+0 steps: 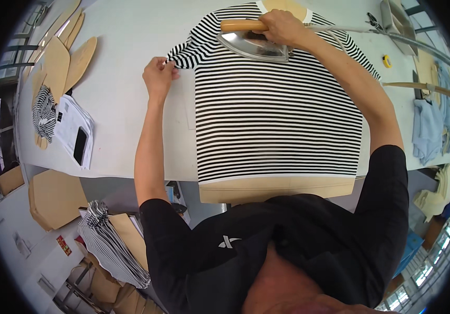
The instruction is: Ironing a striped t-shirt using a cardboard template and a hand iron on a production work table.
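A black-and-white striped shirt (277, 115) lies spread on the white table, its neck at the far side. Inside it is a tan board (277, 188), which shows below the hem and at the neck opening. My right hand (283, 27) is closed round the wooden handle of a clothes iron (256, 46), whose metal body rests on the upper chest near the left shoulder. With my left hand (159, 76) I pinch the cuff end of the left-side sleeve (188, 52), which lies out to the side. A hose and cord run from the iron to the right.
Tan shaped boards (57, 65), a striped bundle (44, 112) and papers with a phone (80, 145) lie at the left. A yellow tape measure (387, 61), a grey tray (397, 26) and light-blue garments (427, 128) are at the right. Striped garments (112, 243) hang below the table.
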The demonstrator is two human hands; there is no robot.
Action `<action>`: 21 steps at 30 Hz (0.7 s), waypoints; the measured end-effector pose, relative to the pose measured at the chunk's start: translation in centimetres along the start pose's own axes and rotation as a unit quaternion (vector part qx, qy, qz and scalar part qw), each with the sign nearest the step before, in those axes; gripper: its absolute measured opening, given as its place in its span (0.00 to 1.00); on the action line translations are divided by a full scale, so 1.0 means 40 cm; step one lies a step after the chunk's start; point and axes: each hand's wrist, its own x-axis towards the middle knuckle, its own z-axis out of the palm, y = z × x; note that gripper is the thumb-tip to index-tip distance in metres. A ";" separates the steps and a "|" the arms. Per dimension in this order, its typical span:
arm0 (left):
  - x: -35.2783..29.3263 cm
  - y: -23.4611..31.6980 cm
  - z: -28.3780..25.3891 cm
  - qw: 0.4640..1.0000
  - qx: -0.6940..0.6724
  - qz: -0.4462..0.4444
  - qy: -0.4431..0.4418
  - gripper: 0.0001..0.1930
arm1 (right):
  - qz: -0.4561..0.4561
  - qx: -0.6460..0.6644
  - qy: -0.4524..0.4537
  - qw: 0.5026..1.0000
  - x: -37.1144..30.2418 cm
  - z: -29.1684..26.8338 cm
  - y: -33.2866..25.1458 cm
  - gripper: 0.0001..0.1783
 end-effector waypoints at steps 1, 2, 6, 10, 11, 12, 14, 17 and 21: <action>0.017 -0.002 0.009 0.999 0.029 0.032 0.003 0.10 | 0.004 -0.001 -0.004 1.000 -0.020 0.005 -0.020 0.14; 0.029 -0.021 0.008 0.999 0.026 0.032 -0.002 0.10 | -0.036 -0.009 0.033 0.999 -0.034 0.001 -0.062 0.15; 0.041 -0.081 -0.016 0.970 0.138 0.197 0.032 0.21 | -0.067 0.026 -0.050 0.996 -0.066 -0.027 -0.254 0.11; -0.207 0.000 0.053 0.958 0.178 0.213 -0.072 0.27 | -0.058 0.070 -0.036 0.995 -0.140 0.001 -0.257 0.10; -0.247 0.028 0.093 0.946 0.171 0.207 -0.184 0.29 | -0.041 0.086 -0.030 0.995 -0.169 -0.001 -0.233 0.12; -0.261 0.013 0.097 0.945 0.169 0.208 -0.184 0.29 | -0.039 0.085 -0.029 0.995 -0.199 -0.021 -0.219 0.12; -0.270 -0.068 0.115 0.933 0.276 0.200 -0.118 0.30 | 0.031 0.035 -0.033 0.998 -0.278 -0.045 -0.147 0.14; -0.402 0.015 0.291 0.844 0.209 0.435 -0.232 0.28 | 0.190 -0.008 -0.047 0.981 -0.449 -0.071 0.013 0.19; -0.617 0.074 0.531 0.690 0.126 0.565 -0.435 0.31 | 0.364 -0.009 0.005 0.931 -0.687 -0.065 0.240 0.33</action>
